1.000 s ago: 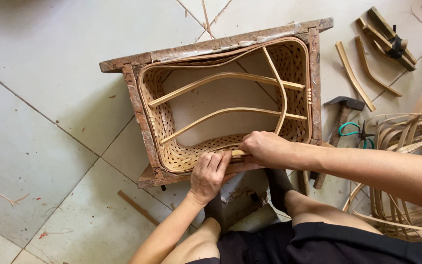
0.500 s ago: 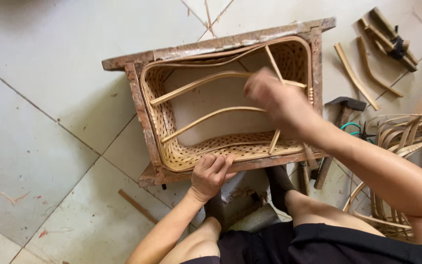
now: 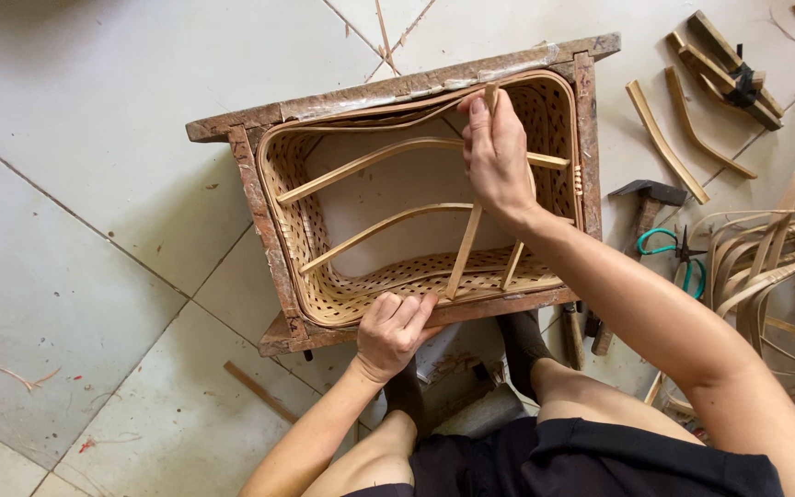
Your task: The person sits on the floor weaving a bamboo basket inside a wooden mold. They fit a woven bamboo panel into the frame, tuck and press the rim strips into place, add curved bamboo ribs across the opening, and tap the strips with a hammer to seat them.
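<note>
- Basket (image 3: 324, 285) sits inside wooden frame (image 3: 397, 87), centre of view on tile floor (image 3: 75, 120).
- Our left hand (image 3: 393, 329), at 6 o'clock of frame, fingers curled, pressing basket's near rim.
- Our right hand (image 3: 497, 152), at 1 o'clock, pinching top of upright strip (image 3: 466, 244) w/ fingers closed on it.
- Hammer (image 3: 646, 198) & scissors (image 3: 678, 258) at 3 o'clock; loose strips (image 3: 775, 267) beyond.

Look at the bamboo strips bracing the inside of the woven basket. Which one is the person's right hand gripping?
The right hand pinches the upright strip running from near rim to far rim. The two long curved strips lie crosswise, untouched.
</note>
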The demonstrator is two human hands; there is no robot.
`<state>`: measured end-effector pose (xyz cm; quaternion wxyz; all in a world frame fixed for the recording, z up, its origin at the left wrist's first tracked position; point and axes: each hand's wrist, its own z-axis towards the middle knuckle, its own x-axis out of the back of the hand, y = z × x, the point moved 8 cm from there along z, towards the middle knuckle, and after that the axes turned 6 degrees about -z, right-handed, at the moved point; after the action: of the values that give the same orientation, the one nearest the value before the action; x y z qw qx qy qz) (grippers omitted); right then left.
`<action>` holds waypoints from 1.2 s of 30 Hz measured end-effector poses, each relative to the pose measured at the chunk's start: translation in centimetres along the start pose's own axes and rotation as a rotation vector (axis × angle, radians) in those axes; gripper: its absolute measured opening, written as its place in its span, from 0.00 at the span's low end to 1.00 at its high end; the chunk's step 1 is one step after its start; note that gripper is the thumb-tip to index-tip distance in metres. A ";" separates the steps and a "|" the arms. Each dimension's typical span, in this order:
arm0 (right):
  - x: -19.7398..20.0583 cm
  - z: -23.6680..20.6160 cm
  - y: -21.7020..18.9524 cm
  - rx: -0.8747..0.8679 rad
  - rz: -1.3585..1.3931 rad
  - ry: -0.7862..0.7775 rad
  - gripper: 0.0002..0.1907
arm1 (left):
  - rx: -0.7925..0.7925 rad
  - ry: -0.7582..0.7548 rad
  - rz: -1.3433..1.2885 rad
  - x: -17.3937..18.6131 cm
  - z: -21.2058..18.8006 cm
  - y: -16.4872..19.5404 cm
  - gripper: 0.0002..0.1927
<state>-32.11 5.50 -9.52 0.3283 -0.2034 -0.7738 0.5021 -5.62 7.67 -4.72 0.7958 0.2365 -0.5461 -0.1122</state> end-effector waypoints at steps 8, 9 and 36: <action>-0.1 1.2 0.5 0.091 -0.440 -0.050 0.10 | 0.020 0.026 -0.230 -1.0 6.8 -3.7 0.29; -0.2 1.2 -0.3 0.203 -0.460 -0.036 0.10 | 0.017 0.133 -0.255 -0.9 9.5 -5.7 0.23; -2.3 1.7 1.3 0.074 -0.677 -0.270 0.05 | 0.252 0.285 0.124 -3.7 17.4 -12.2 0.03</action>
<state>-31.74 3.50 -11.85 0.3778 0.1447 -0.8149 0.4151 -22.08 -5.66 -8.75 0.8345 0.3136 -0.4512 0.0406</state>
